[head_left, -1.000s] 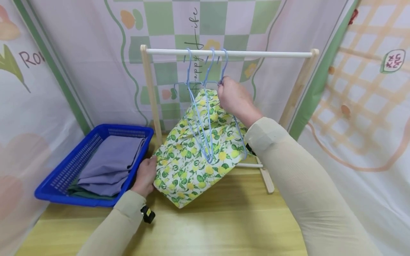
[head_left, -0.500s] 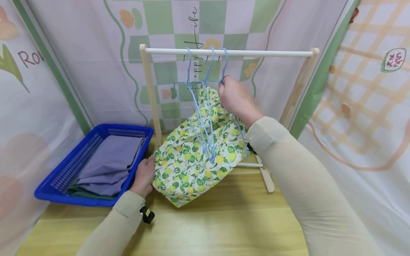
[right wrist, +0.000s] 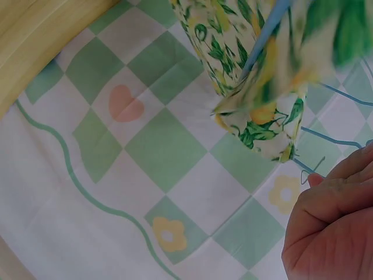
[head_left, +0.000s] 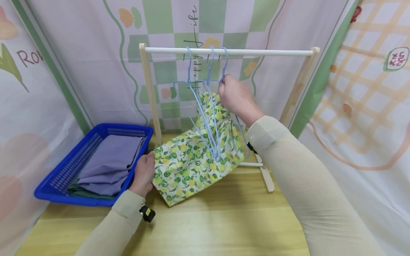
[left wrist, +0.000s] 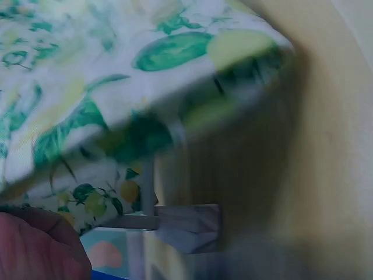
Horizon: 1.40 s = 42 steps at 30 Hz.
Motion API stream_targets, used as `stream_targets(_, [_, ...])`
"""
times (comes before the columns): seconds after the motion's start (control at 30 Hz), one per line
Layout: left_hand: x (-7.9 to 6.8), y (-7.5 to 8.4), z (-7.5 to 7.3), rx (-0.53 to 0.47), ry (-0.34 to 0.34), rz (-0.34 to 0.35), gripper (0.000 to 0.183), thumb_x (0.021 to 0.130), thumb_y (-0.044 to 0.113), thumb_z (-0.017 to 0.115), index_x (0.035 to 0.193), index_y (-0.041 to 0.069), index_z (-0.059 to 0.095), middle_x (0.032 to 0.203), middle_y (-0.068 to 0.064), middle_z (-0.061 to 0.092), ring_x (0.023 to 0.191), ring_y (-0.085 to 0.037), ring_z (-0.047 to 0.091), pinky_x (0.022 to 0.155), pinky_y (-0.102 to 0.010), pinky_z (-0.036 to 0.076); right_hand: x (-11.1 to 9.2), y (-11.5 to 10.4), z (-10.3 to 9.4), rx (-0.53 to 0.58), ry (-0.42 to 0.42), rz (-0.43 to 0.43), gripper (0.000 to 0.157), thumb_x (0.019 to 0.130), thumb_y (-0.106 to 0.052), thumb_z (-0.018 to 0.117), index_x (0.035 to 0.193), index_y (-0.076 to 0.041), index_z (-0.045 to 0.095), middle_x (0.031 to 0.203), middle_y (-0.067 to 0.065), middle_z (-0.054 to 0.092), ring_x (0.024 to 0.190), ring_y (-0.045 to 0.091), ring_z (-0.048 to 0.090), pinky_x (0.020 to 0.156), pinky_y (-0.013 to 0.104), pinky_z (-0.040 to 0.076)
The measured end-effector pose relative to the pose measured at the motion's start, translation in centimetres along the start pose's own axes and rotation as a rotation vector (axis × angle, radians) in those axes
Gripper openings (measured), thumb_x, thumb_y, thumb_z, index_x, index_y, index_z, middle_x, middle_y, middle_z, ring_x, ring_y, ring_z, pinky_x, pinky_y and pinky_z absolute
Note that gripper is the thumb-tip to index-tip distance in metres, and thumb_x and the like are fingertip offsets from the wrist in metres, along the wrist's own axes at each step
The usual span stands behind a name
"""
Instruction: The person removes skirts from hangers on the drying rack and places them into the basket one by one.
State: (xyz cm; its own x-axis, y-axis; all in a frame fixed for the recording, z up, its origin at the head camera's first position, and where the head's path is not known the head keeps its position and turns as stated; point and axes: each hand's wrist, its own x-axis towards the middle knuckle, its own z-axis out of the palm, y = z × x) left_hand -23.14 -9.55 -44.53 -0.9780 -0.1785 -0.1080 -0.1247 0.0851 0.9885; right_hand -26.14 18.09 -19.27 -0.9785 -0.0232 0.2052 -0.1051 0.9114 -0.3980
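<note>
At the left edge of the lemon-print cloth [head_left: 182, 167], my left hand [head_left: 143, 174] grips the fabric with the thumb on top. In the left wrist view that hand [left wrist: 41, 248] is at the lower left, under a folded edge of the cloth. My right hand [head_left: 237, 97] pinches the rightmost blue wire hanger [head_left: 242, 133] just below its hook, which stays over the rail. Part of the cloth rises behind the hangers, and its front part hangs over the table. Two more blue hangers [head_left: 209, 142] overlap the cloth. The right hand [right wrist: 332, 227] hides the hanger's neck.
A wooden rack with a white rail [head_left: 272, 52] stands at the back of the table [head_left: 224, 227]. To the left is a blue basket [head_left: 77, 149] with folded purple cloth [head_left: 112, 160] and green cloth under it. Printed curtains [head_left: 368, 149] surround the table.
The cloth's front corner has shifted a little left, and its back part looks narrower and bent. The middle hanger's lower end has swung right. Both hands have hardly moved.
</note>
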Motion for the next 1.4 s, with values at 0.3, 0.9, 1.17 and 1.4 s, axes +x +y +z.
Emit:
stream_targets(0.3, [-0.6, 1.8, -0.6, 0.065, -0.005, 0.207, 0.041, 0.103, 0.047, 0.034, 0.083, 0.011, 0.031, 0.075, -0.007, 0.032, 0.055, -0.019, 0.029, 0.052, -0.035, 0.033, -0.2, -0.4, 0.1, -0.025, 0.01, 0.005, 0.031, 0.103, -0.028, 0.023, 0.114, -0.01, 0.046, 0.083, 0.006, 0.064, 0.073, 0.024, 0.061, 0.064, 0.038, 0.044])
stream_targets(0.9, [-1.2, 6.0, -1.2, 0.363, 0.063, 0.551, 0.046, 0.098, 0.046, 0.052, 0.12, 0.006, 0.045, 0.072, -0.006, 0.05, 0.054, -0.021, 0.047, 0.048, -0.034, 0.039, -0.3, -0.6, 0.3, -0.045, 0.036, 0.006, 0.034, 0.103, -0.03, 0.022, 0.114, -0.009, 0.047, 0.087, 0.007, 0.06, 0.076, 0.027, 0.058, 0.067, 0.04, 0.044])
stream_targets(1.17, [-1.7, 7.3, -1.1, 0.44, 0.02, 0.678, 0.037, 0.098, 0.043, 0.052, 0.119, 0.013, 0.057, 0.068, -0.002, 0.05, 0.049, -0.019, 0.044, 0.045, -0.033, 0.037, -0.3, -0.5, 0.2, -0.015, 0.019, 0.005, 0.033, 0.103, -0.029, 0.023, 0.115, -0.01, 0.047, 0.086, 0.006, 0.063, 0.075, 0.025, 0.06, 0.065, 0.039, 0.044])
stream_targets(1.4, [-2.0, 7.8, -1.3, 0.482, -0.022, 0.735, 0.027, 0.095, 0.041, 0.06, 0.1, 0.015, 0.065, 0.079, 0.0, 0.061, 0.056, -0.017, 0.047, 0.057, -0.034, 0.04, -0.2, -0.2, 0.3, -0.033, 0.02, -0.011, 0.035, 0.103, -0.029, 0.022, 0.116, -0.008, 0.046, 0.089, 0.008, 0.06, 0.077, 0.026, 0.059, 0.066, 0.039, 0.044])
